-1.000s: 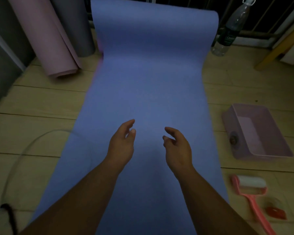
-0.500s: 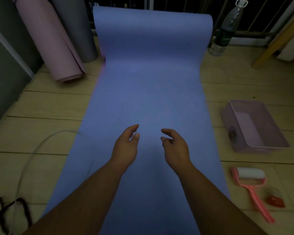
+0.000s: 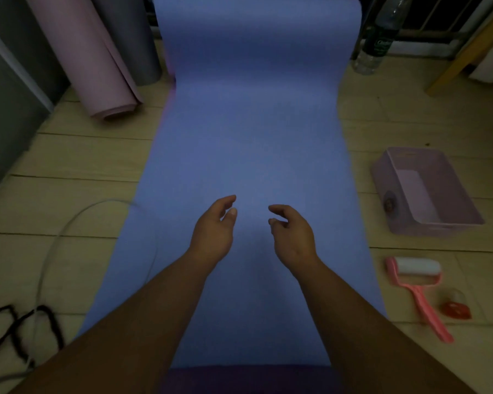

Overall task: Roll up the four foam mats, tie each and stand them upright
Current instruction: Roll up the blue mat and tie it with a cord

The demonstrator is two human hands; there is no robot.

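Blue mat (image 3: 248, 137): lies unrolled along the wooden floor (image 3: 69, 209); its far end curves upward; no part of it looks rolled or tied yet.
Left hand (image 3: 212, 234): over the blue mat's middle; fingers loosely curled, holding nothing; whether it touches the foam I cannot tell.
Right hand (image 3: 292, 237): beside the left, a small gap between them; equally slack and empty.
Change: the hands keep almost the same pose as a moment ago, while the view has dropped lower; a dark band (image 3: 248, 379) now shows at the blue mat's near end (mat edge or clothing, too dim to say).
Meaning: my judgement is that rolling of this mat has not begun; the hands seem poised to reach for the near end.
Pink rolled mat (image 3: 97, 61): left of the blue mat's far end, leaning; a grey rolled mat (image 3: 128, 38) stands just beside it; ties are not visible on either.
Progress: two rolls appear done, this one is pending; the fourth is out of view.
Right of the blue mat: bottle (image 3: 377, 44), pink tray (image 3: 436, 227), lint roller (image 3: 416, 277).
Left of the blue mat: black cord (image 3: 20, 331).
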